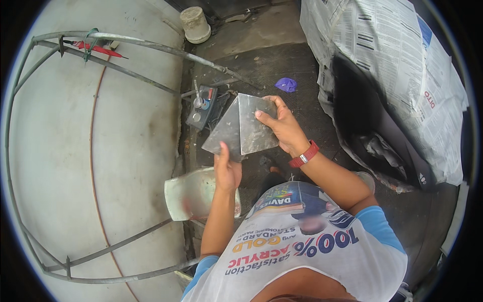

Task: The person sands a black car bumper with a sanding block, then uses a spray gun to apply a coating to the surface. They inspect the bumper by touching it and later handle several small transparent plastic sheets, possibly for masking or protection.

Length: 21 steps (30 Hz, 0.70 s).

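Observation:
A stiff dark grey sheet [257,132] with pale smudges is held up in front of my body. It looks folded or made of two overlapping pieces, with a light edge running down its middle; I cannot tell which. My left hand [228,171] grips its lower left part, thumb on the near face and fingers mostly hidden. At the upper right, my right hand [284,126] pinches it with the thumb on top and the other fingers around the far edge. A red watch [305,154] circles my right wrist.
Newspaper sheets [392,55] cover a large object at right, around a dark opening. A bent metal pipe frame [151,45] stands along the left wall, with a red folded umbrella [100,49] tied on. A pale green plastic seat [193,194], black box [201,113], purple crumpled item [286,84] and white bucket [195,25] are nearby.

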Motion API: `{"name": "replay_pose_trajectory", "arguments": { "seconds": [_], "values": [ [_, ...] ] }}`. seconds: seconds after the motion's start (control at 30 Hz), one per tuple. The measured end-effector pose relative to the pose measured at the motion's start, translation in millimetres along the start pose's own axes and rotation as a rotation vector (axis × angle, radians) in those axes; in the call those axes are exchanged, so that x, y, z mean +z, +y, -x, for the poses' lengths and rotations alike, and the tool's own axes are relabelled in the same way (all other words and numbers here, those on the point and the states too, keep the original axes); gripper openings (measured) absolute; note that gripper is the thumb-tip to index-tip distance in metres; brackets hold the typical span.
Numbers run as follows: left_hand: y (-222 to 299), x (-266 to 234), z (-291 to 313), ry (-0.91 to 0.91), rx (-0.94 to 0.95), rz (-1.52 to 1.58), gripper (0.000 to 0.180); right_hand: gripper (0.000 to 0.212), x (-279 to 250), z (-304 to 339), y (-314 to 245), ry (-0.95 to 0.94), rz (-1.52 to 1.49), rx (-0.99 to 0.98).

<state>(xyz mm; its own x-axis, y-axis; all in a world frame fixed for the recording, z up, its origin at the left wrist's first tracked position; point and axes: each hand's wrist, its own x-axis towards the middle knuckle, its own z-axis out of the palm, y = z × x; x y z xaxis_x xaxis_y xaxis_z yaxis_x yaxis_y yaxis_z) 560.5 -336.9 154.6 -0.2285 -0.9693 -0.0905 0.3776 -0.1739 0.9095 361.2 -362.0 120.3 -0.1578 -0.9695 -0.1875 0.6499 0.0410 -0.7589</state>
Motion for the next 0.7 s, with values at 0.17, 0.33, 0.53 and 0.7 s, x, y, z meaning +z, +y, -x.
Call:
{"name": "replay_pose_trajectory", "arguments": {
  "seconds": [0.17,0.33,0.53,0.7],
  "values": [
    [11,-6,-11,0.112,0.090,-0.075,0.051,0.049,-14,7,6,-0.069,-0.304,0.312],
    [19,-17,-9,0.010,0.034,-0.325,0.049,0.040,-11,-11,-32,-0.194,-0.234,0.096],
    [20,-4,-4,-0.048,0.012,-0.374,0.047,0.043,-12,-21,-45,-0.029,0.543,-0.346],
    [24,1,-2,-0.031,-0.046,-0.351,0.044,0.042,-11,-23,-54,-0.078,0.587,-0.329]
  ]
}}
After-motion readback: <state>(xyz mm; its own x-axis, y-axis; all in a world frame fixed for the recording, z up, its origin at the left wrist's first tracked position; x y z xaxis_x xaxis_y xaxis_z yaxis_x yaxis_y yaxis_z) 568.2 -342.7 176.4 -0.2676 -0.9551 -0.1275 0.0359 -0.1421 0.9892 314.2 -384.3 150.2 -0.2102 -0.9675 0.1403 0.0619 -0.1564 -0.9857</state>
